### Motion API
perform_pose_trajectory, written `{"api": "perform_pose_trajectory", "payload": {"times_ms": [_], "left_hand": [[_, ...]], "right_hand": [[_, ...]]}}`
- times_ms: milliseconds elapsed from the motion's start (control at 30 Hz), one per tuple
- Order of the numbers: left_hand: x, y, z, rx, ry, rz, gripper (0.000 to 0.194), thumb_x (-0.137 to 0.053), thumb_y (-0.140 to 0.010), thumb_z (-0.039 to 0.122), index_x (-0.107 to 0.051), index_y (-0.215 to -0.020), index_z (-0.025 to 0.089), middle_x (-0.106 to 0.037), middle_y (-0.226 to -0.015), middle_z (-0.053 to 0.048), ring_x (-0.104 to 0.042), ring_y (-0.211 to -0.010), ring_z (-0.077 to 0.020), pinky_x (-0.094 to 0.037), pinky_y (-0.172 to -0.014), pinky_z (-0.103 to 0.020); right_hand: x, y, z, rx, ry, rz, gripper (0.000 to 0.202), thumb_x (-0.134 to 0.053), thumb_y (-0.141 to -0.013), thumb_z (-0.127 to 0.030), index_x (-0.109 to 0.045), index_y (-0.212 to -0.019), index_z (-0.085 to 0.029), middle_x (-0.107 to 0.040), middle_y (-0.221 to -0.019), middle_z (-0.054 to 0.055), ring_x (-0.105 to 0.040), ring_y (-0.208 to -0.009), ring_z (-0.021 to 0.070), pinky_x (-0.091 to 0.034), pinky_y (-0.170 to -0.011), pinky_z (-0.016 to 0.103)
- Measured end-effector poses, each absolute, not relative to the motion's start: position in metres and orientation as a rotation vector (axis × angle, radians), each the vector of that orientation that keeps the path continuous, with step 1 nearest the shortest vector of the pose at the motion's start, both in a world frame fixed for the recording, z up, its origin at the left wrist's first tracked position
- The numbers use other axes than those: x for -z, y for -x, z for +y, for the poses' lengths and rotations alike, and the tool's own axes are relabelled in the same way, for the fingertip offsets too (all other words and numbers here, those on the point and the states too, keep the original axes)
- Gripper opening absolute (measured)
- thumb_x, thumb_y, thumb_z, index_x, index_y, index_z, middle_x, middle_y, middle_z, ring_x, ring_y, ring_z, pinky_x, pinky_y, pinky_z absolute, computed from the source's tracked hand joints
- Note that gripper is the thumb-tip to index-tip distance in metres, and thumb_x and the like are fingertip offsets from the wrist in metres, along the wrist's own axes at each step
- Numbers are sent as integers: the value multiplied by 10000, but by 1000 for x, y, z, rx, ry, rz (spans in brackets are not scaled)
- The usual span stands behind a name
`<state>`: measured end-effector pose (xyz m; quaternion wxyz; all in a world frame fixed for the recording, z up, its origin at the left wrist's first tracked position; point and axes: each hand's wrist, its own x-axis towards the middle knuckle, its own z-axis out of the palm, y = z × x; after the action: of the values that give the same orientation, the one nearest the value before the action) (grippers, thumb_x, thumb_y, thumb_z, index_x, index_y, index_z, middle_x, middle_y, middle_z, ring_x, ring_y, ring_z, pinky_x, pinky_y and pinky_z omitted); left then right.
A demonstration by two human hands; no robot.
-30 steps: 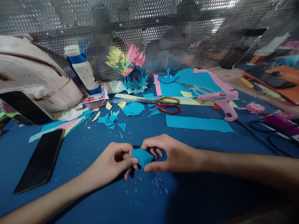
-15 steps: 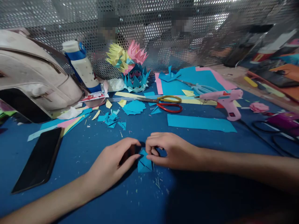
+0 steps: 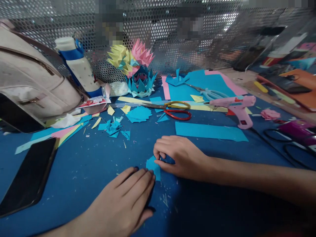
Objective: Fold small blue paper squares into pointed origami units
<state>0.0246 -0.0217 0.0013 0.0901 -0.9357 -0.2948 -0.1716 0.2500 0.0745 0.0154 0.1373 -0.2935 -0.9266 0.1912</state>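
Note:
A small folded piece of blue paper [image 3: 155, 170] lies flat on the dark blue table between my hands. My left hand [image 3: 132, 194] is laid over its left side, fingers stretched out, covering part of it. At the paper's upper right edge, my right hand [image 3: 176, 154] has its fingers curled, thumb and fingertips on the paper. Beyond my hands are a heap of small folded blue pieces [image 3: 112, 127], a stack of blue paper pieces [image 3: 139, 114] and a long blue paper strip [image 3: 211, 131].
Scissors [image 3: 177, 114] with yellow and red handles lie ahead, with a pink glue gun [image 3: 240, 108] and its cord on the right. Paper flowers [image 3: 141, 82] stand at the back. On the left are a phone [image 3: 29, 174], a bottle [image 3: 80, 70] and a backpack [image 3: 49, 85].
My left hand has gone from a loose pinch at the paper's left edge to lying flat over it, nearer me. My right hand stays at the paper's edge. The view has shifted slightly.

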Motion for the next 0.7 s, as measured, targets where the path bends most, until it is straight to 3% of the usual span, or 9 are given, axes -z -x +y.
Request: {"api": "perform_pose_trajectory", "payload": {"times_ms": [133, 333, 467, 700], "left_hand": [[2, -25, -20, 533, 2763, -908, 451, -290, -1091, 343, -667, -1213, 128, -693, -1245, -43, -629, -1117, -200, -455, -986, -345], [-1, -26, -21, 549, 2755, -944, 442, -290, -1091, 327, -683, -1186, 149, -700, -1238, -17, -618, -1136, -181, -416, -1036, -308], [0, -26, -22, 586, 2757, -963, 405, -334, -1084, 331, -688, -1180, 160, -707, -1222, 0, -619, -1133, -163, -374, -1096, -276], [2, -26, -22, 584, 2762, -995, 406, -331, -1081, 311, -692, -1177, 153, -716, -1194, -17, -638, -1115, -169, -441, -1064, -264]], "right_hand": [[-9, -250, 74, -538, 739, -2623, 71, -609, -923, -245, -622, -866, -205, -653, -804, -22, -545, -732, 123, -326, -674, 258], [-4, -253, 72, -143, 466, -2611, 193, -516, -1003, -259, -635, -867, -190, -681, -853, 8, -536, -743, 140, -339, -714, 294], [-8, -254, 72, -153, 421, -2620, 200, -502, -1019, -258, -655, -908, -191, -683, -902, 7, -555, -770, 122, -352, -714, 284], [-7, -254, 73, -87, 335, -2621, 151, -525, -1009, -238, -656, -945, -200, -688, -899, -4, -548, -776, 116, -384, -673, 279]]}}
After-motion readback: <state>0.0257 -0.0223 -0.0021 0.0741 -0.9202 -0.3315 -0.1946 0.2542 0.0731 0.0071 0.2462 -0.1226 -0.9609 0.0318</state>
